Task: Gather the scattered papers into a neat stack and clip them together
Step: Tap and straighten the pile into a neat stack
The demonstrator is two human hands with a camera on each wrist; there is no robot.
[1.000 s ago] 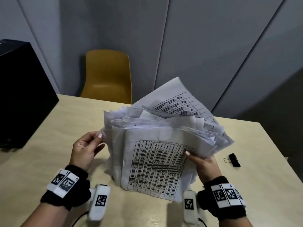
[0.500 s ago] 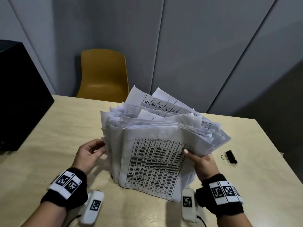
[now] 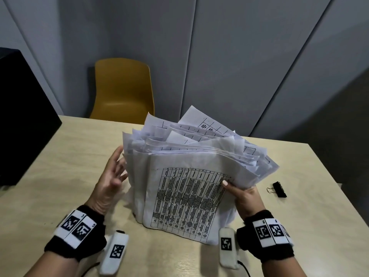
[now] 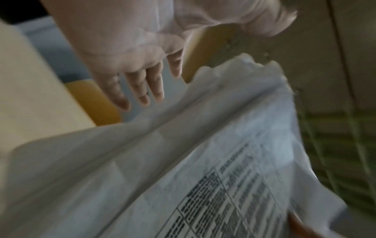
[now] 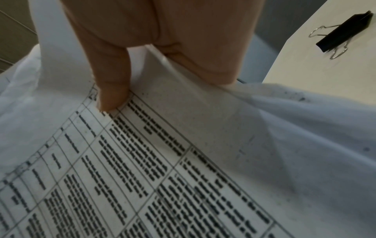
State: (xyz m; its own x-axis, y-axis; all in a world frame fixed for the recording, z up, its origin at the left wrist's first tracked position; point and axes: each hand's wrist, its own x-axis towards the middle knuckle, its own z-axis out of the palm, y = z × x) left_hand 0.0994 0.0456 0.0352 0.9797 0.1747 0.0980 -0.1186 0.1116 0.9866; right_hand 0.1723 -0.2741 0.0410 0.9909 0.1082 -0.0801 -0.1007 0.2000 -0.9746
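I have a big bunch of papers (image 3: pixel 185 188) standing up on its bottom edge on the table (image 3: pixel 299 226), right in front of me. The pages do not line up yet — the tops fan out and some corners stick out to the right. The page that faces me has a printed grid full of small dark words.

My right hand (image 3: pixel 242 194) holds the papers at their right side. My thumb (image 5: pixel 111 90) presses on the front page near a top corner of the grid, and my other fingers go behind the bunch, so I pinch it between them.

My left hand (image 3: pixel 111 176) is spread out with straight fingers, just beside the left edge of the papers. It holds nothing. From the left wrist view, which is blurry, my fingers (image 4: pixel 140 87) point past the edge of the pages and I cannot tell if they touch it.

A black clip (image 3: pixel 279 189) with thin wire handles lies flat on the table to the right of the papers — near them but not touching.

A yellow chair (image 3: pixel 122 90) sits behind the table, by a grey wall. A big black box (image 3: pixel 22 120) is on the left side of the table.
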